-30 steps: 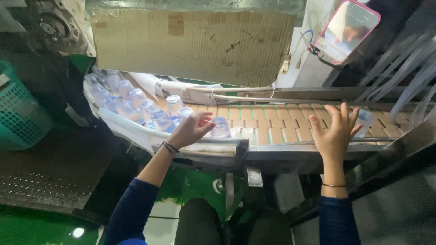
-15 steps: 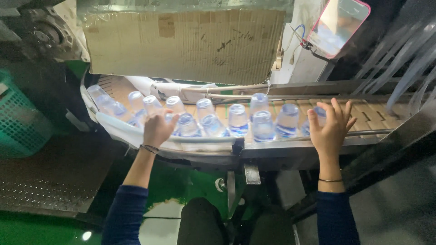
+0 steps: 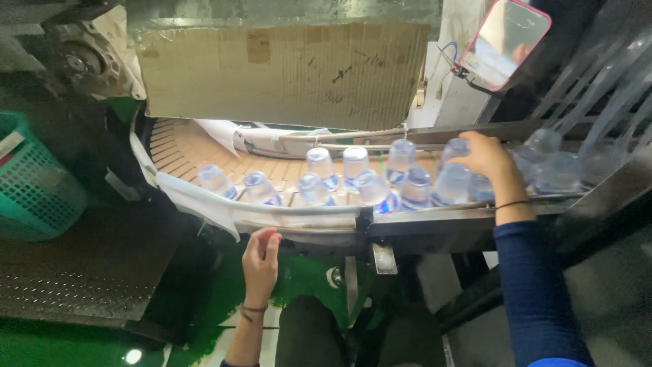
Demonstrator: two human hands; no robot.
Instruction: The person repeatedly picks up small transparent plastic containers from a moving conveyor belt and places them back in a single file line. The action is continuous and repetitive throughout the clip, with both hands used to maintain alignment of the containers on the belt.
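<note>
Crowding the conveyor (image 3: 204, 146), clear bottles (image 3: 353, 163) meet the grasping right hand (image 3: 485, 155); left hand (image 3: 261, 255) hangs released.

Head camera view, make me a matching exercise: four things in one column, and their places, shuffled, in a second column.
Things:
1. right hand
2. left hand
3. green basket
4. cardboard sheet

Places:
A. far left, beside the conveyor
B. hanging above the belt, at the back
C. on a clear bottle on the belt
D. below the conveyor's front edge, holding nothing

Pairs: 1-C, 2-D, 3-A, 4-B
</note>
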